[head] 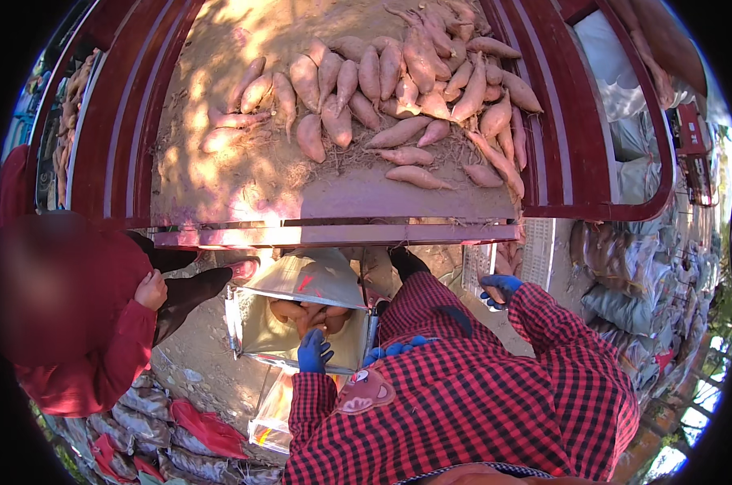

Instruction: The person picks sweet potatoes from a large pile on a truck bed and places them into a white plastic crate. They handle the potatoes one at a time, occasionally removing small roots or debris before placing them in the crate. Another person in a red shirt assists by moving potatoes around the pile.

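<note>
My left hand [314, 351], in a blue glove, is over the near part of an open-mouthed bag [263, 327] held in a metal frame. Its fingers are apart, beside the sweet potatoes [313, 315] in the bag. My right hand [500, 291], also blue-gloved, is out to the right near a white plastic crate [537, 254]. Something brownish shows at its fingers; whether it is gripped cannot be told. In front of me, a pile of sweet potatoes [423, 57] lies on a soil-covered bed with dark red side rails.
Another person in red [93, 303] stands at the left, one hand near the bag frame. The bed's edge rail [341, 235] runs across in front. Filled sacks [620, 303] are stacked at the right, more sacks [141, 418] at the lower left. A person's arm [669, 36] shows at the upper right.
</note>
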A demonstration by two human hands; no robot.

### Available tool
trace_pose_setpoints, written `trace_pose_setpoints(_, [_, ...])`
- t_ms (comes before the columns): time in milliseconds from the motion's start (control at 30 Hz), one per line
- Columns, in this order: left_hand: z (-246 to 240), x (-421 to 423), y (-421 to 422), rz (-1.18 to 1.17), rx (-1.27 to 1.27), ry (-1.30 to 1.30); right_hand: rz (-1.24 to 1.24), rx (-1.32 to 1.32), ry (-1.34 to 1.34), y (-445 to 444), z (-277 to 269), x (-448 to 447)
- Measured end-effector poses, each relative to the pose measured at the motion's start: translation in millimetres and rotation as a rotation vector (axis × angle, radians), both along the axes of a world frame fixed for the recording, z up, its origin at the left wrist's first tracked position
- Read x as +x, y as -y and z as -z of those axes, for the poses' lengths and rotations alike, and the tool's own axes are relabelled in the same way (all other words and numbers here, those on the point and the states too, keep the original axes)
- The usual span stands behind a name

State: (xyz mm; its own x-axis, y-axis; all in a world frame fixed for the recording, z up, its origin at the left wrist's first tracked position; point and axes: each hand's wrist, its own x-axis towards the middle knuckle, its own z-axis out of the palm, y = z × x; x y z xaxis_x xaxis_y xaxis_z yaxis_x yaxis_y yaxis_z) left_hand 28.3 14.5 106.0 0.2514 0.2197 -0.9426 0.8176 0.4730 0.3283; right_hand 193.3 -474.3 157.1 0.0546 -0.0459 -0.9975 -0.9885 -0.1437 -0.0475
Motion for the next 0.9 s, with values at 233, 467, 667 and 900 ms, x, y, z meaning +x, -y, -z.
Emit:
trace_pose_setpoints(233, [1,10,-5,0.119,0.061,0.033,0.017,-0.764,0.383,133,76,-40])
trace_pose_setpoints(467, [-15,22,-1,-0.086,0.106,0.156,-0.371,-0.14,0.77,-52,48,59])
trace_pose_setpoints(667, [-39,55,13,-0.307,0.277,0.284,-0.817,0.241,1.503,-283,-60,228])
trace_pose_setpoints(900, [-53,151,11,-0.355,0.398,0.531,-1.571,-0.239,1.953,-442,-43,419])
